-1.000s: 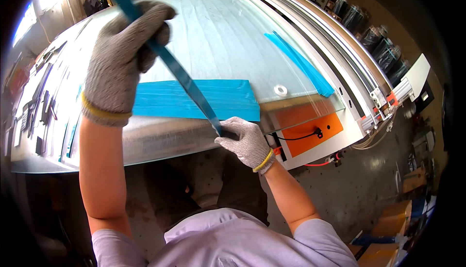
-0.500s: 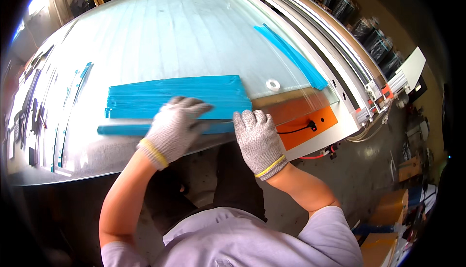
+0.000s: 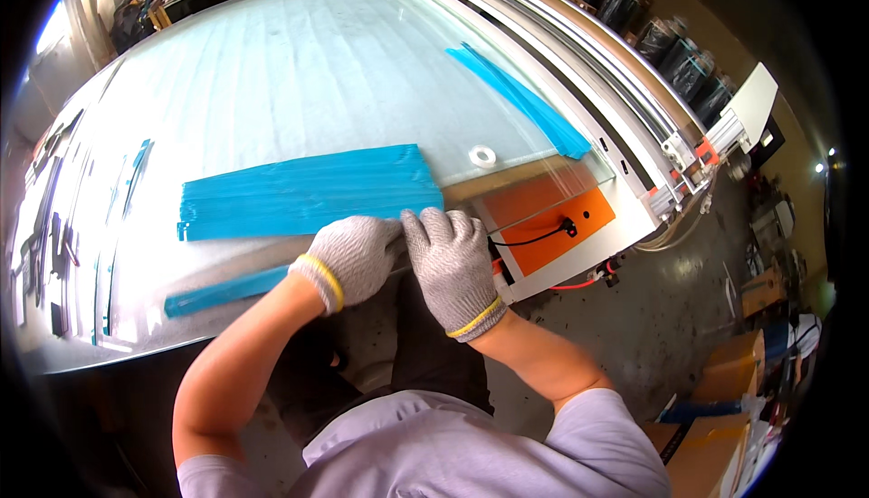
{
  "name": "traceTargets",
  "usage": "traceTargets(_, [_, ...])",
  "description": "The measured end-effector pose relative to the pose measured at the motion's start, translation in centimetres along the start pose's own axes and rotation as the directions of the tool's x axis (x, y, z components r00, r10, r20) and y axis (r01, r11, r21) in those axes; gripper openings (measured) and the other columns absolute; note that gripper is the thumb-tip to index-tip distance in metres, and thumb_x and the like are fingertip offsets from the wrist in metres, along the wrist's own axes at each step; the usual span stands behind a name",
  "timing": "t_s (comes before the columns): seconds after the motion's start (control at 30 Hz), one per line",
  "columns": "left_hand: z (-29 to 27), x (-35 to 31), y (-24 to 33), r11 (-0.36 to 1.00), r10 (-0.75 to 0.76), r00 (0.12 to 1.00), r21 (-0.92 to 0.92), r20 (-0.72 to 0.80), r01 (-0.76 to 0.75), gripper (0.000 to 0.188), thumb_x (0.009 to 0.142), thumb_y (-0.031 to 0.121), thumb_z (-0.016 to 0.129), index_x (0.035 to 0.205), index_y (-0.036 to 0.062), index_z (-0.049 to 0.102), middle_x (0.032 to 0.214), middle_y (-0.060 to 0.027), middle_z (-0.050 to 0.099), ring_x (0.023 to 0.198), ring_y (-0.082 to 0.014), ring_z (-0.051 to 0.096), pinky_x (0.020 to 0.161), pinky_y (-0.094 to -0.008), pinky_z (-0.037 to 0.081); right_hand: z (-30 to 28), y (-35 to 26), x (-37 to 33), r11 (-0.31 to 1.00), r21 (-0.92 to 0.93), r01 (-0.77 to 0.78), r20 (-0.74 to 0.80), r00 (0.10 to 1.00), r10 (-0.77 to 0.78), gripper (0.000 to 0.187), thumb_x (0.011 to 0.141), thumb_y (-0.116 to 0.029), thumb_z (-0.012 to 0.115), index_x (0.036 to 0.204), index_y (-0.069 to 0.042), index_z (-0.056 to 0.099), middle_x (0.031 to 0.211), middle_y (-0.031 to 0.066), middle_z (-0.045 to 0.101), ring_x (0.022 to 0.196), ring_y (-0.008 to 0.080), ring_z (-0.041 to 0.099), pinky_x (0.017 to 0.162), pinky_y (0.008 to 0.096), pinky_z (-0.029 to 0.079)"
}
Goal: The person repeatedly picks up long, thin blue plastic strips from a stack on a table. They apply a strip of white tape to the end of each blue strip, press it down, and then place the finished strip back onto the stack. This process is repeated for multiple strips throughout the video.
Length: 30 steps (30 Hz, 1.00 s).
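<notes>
L hand (image 3: 351,263) & R hand (image 3: 448,263) are close tog. at the near edge of the glass table (image 3: 281,54), fingers bent; can't tell if either's clamped on the thin blue strip (image 3: 226,292); strip's on the table, going behind L hand; big blue sheet (image 3: 299,192) lies just past 'em.

A white ring (image 3: 490,159) lies on the glass tabletop (image 3: 299,72), near an orange panel (image 3: 563,251) that carries a black cable (image 3: 541,240). Along the right run metal rails (image 3: 579,62), and beyond them I see dark, plastic-wrapped rolls (image 3: 658,39). Cardboard boxes (image 3: 711,448) sit down to the right; a pale curtain (image 3: 83,25) hangs far left.
</notes>
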State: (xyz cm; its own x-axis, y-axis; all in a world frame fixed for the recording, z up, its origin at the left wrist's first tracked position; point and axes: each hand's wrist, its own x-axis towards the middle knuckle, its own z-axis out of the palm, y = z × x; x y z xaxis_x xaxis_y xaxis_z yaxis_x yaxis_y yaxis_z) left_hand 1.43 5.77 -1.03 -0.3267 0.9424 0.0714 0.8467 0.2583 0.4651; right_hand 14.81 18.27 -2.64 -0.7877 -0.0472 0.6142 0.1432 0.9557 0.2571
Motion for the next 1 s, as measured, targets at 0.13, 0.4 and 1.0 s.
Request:
traceTargets(0.13, [-0.7,-2.9,3.2,0.991,-0.041,0.982,0.117,-0.184,0.063,0.014,0.094,0.016,0.061,0.097,0.0037,0.067,0.08,-0.0199,0.068,0.077,-0.0404,0.068,0.07,-0.05,0.054,-0.9,-0.2,-1.9,0.583,0.749,-0.314,-0.055,0.848,0.528,0.053,0.086,-0.001,0.074,0.137,-0.006,0.06,0.121,0.012,0.062,0.085,0.0185,0.063,0.077,0.031,0.054])
traceTargets(0.4, [0.2,-4.8,4.3,0.978,0.122,0.945,0.197,-0.303,-0.063,0.01,0.085,0.011,0.064,0.093,0.006,0.065,0.082,-0.0151,0.068,0.077,-0.0372,0.067,0.069,-0.0487,0.052,-1.0,-1.8,-4.0,0.144,0.967,-0.212,0.058,0.729,0.682,0.029,0.083,0.014,0.071,0.111,0.004,0.072,0.107,0.0137,0.075,0.099,0.023,0.073,0.087,0.0297,0.057])
traceTargets(1.0, [0.8,-4.6,5.3,0.96,0.174,0.901,0.274,-0.398,-0.064,0.021,0.076,0.015,0.072,0.095,0.0068,0.064,0.085,-0.0108,0.068,0.075,-0.0319,0.066,0.068,-0.046,0.052,-1.1,-4.1,-5.0,0.554,0.812,-0.186,-0.22,0.781,0.585,0.056,0.093,0.007,0.057,0.147,0.012,0.044,0.138,0.0317,0.06,0.124,0.0413,0.064,0.104,0.0451,0.051])
